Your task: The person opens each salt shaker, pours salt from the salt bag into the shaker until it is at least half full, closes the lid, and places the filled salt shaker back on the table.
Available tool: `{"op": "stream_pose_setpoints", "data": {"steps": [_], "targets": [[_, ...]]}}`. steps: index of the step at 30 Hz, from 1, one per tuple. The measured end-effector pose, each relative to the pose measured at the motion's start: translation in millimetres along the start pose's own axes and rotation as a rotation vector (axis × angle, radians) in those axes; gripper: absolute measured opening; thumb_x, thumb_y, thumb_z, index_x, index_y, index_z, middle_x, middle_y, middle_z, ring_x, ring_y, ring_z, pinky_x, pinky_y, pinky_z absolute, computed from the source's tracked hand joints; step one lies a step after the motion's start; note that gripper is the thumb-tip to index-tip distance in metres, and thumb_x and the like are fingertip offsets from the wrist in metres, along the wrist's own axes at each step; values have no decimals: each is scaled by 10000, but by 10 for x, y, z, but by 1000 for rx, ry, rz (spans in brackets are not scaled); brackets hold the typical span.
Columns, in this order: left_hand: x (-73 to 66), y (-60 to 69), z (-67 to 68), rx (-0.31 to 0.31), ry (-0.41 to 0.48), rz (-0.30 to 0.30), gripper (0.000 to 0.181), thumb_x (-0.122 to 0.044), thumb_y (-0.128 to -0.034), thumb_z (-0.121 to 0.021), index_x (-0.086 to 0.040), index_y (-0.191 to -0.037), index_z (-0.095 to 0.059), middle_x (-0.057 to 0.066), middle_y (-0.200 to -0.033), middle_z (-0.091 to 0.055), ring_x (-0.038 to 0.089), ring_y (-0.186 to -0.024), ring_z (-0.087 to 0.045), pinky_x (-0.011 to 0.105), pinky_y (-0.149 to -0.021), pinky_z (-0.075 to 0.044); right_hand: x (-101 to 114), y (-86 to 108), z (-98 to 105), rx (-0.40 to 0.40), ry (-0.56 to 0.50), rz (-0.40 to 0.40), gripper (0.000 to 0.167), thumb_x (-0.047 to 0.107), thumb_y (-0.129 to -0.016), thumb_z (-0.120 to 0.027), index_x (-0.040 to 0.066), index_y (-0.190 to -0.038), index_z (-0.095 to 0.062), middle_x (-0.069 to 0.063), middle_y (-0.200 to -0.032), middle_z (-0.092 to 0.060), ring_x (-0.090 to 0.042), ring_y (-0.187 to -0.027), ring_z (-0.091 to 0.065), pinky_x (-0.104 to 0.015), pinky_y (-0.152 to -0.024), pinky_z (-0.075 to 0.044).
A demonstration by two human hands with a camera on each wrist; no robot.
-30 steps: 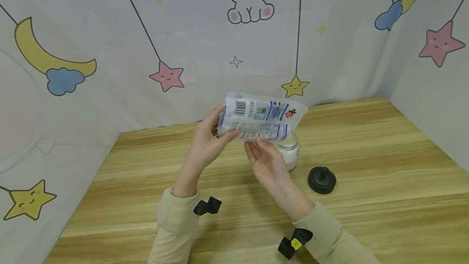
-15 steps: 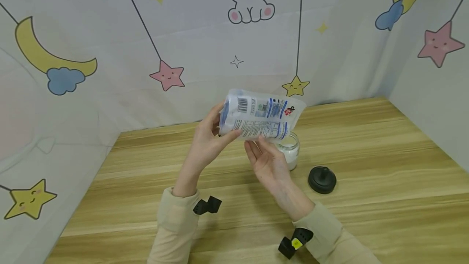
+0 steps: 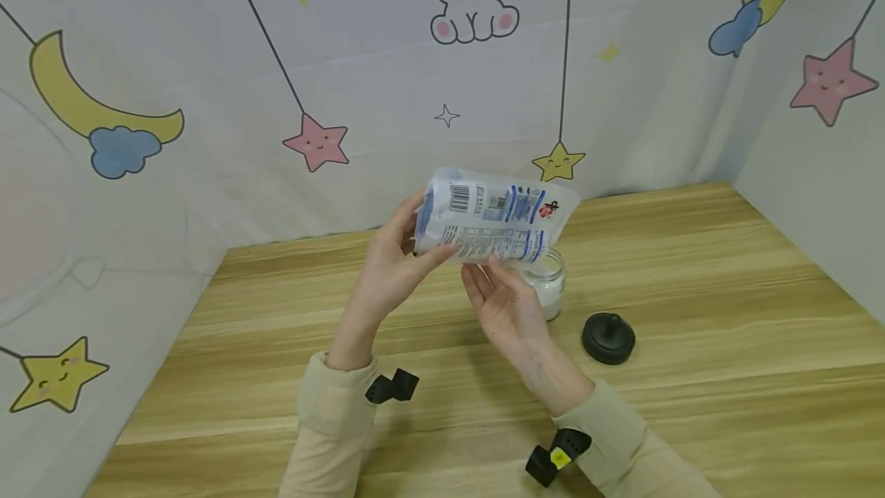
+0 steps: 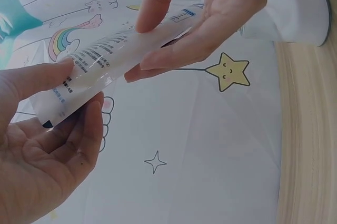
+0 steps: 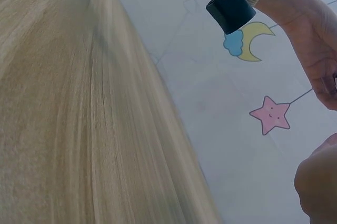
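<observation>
A white plastic pouch (image 3: 494,214) with blue print and a barcode is held tilted above the table, its right end over an open glass jar (image 3: 548,300). My left hand (image 3: 387,271) grips the pouch's left end, thumb on the printed face and fingers behind. Under the lower edge, my right hand (image 3: 508,315) supports it; in the left wrist view that hand (image 4: 216,29) pinches the pouch between thumb and fingers. White contents fill much of the jar, whose mouth is partly hidden by the pouch. The right wrist view shows little of the hands' work.
A round black lid (image 3: 608,339) with a knob lies on the wooden table (image 3: 726,375), right of the jar. Behind the table hangs a white printed cloth (image 3: 387,83). Each cuff carries a small black device.
The pouch has lifted very slightly and shifted a touch to the right. Both hands keep their hold, and the jar and lid stay in place.
</observation>
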State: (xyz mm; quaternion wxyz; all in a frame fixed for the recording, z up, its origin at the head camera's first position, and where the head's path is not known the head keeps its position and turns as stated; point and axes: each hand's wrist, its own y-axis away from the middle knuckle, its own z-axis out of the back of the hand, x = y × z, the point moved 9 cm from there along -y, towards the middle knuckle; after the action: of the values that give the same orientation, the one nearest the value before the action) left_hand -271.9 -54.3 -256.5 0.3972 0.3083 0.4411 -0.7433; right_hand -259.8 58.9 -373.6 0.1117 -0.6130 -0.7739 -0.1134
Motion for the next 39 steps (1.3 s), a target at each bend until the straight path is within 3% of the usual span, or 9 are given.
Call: {"op": "stream_pose_setpoints", "data": {"steps": [25, 39], "targets": [[8, 4, 25, -32, -16, -13, 642, -49, -827, -730, -166, -1406, -479, 161, -1077, -708, 231, -852, -669, 223, -676, -513, 7, -4, -47, 48, 105, 24, 216, 141, -1019, -434, 259, -1184, -508, 82, -1091, -664, -56, -987, -625, -185, -909, -495], [-6, 11, -2, 20, -26, -13, 689, -76, -821, -743, -180, -1429, -437, 126, -1181, -674, 224, -955, -649, 266, -740, -513, -1, 9, 6, -10, 29, 3, 240, 153, -1008, -455, 252, -1226, -453, 58, -1106, -643, -89, -991, -638, -202, -908, -508]]}}
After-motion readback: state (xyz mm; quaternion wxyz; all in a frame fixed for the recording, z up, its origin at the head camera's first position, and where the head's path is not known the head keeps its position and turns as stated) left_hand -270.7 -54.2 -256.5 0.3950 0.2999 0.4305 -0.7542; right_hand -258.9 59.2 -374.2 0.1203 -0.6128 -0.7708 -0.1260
